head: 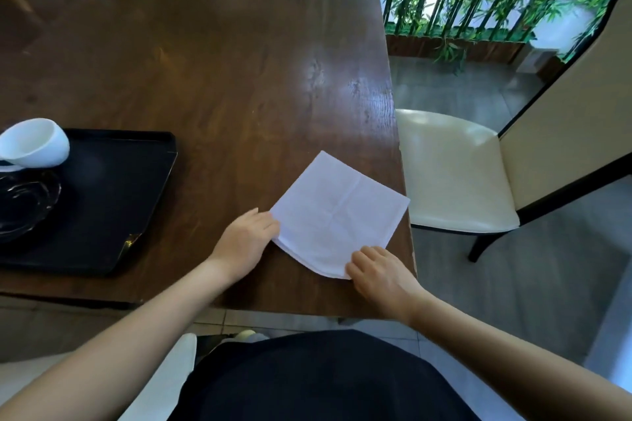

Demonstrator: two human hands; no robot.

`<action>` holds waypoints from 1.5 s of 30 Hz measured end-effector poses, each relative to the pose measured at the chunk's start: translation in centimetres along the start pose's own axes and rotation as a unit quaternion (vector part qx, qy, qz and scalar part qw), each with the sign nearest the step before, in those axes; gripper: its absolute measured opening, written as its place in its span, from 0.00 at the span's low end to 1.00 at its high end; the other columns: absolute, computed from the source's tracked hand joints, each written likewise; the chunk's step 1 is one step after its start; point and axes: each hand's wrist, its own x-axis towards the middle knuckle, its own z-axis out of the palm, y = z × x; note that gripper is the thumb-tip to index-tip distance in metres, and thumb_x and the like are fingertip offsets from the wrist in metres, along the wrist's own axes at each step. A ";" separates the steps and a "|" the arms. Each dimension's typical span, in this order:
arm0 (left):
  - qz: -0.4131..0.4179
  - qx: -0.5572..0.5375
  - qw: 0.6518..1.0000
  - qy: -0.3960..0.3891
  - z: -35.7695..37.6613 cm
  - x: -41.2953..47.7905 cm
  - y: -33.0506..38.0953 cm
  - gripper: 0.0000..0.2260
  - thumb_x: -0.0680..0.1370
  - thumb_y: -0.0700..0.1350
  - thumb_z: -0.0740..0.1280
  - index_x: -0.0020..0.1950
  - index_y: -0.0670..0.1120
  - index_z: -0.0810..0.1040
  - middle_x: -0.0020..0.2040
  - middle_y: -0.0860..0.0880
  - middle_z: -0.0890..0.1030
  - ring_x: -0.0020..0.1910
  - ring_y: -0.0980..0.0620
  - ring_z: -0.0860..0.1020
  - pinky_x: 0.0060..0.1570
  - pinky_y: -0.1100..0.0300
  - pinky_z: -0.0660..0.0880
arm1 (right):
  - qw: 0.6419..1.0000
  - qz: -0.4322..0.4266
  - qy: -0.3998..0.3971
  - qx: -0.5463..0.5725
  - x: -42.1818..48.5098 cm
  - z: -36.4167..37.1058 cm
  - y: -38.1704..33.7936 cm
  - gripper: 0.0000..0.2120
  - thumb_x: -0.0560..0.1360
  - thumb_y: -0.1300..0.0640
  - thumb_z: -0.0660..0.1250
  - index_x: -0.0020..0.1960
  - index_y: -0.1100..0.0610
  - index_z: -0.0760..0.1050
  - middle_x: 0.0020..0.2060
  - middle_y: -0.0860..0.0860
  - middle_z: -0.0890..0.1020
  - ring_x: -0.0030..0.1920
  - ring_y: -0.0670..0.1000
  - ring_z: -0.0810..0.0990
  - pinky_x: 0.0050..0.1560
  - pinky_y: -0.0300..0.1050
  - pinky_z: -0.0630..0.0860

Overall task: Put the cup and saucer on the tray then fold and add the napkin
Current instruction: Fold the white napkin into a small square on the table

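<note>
— Where is the white square cloth napkin (337,215) lying?
— On the dark wooden tabletop (212,79); the left hand (244,239) and right hand (378,270) are each pinching its near corners.

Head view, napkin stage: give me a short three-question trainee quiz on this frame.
1. True or false: the white cup is on the black tray.
2. Where does the white napkin lie? A) on the tray B) on the wooden table C) on the chair
3. Which hands touch the napkin?

Key:
1. True.
2. B, near the table's right edge.
3. Both: the left hand at its left corner, the right hand at its near corner.
</note>
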 end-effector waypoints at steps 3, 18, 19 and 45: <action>-0.016 -0.034 0.999 -0.035 -0.5 0.8 0.3 0.14 0.68 0.29 0.67 0.51 0.39 0.82 0.53 0.41 0.83 0.59 0.41 0.78 0.64 0.44 0.68 | 1.000 0.016 -0.020 0.005 2.7 -0.1 -2.5 0.12 0.57 0.60 0.76 0.30 0.55 0.72 0.26 0.49 0.75 0.26 0.50 0.73 0.26 0.40 0.69; -0.125 -0.209 0.970 -0.001 0.5 -2.9 2.5 0.06 0.75 0.45 0.69 0.42 0.43 0.81 0.41 0.48 0.83 0.44 0.50 0.78 0.42 0.60 0.73 | 0.961 0.099 -0.089 0.243 5.2 -0.3 -2.4 0.19 0.74 0.47 0.66 0.60 0.56 0.72 0.55 0.52 0.78 0.55 0.53 0.74 0.53 0.47 0.71; -0.140 -0.226 0.964 0.001 0.4 -2.7 2.3 0.08 0.76 0.46 0.68 0.41 0.43 0.81 0.40 0.48 0.83 0.42 0.50 0.78 0.41 0.59 0.73 | 0.970 0.092 -0.103 0.202 4.8 -0.4 -1.6 0.18 0.74 0.48 0.66 0.59 0.56 0.72 0.56 0.52 0.78 0.56 0.54 0.73 0.55 0.48 0.70; -0.387 -0.426 0.813 0.084 -0.6 2.3 -3.3 0.09 0.78 0.48 0.64 0.54 0.46 0.78 0.49 0.50 0.81 0.50 0.52 0.78 0.44 0.59 0.75 | 0.832 0.356 0.039 0.423 9.4 -1.1 9.4 0.10 0.75 0.53 0.67 0.51 0.58 0.80 0.40 0.51 0.80 0.42 0.51 0.78 0.38 0.41 0.73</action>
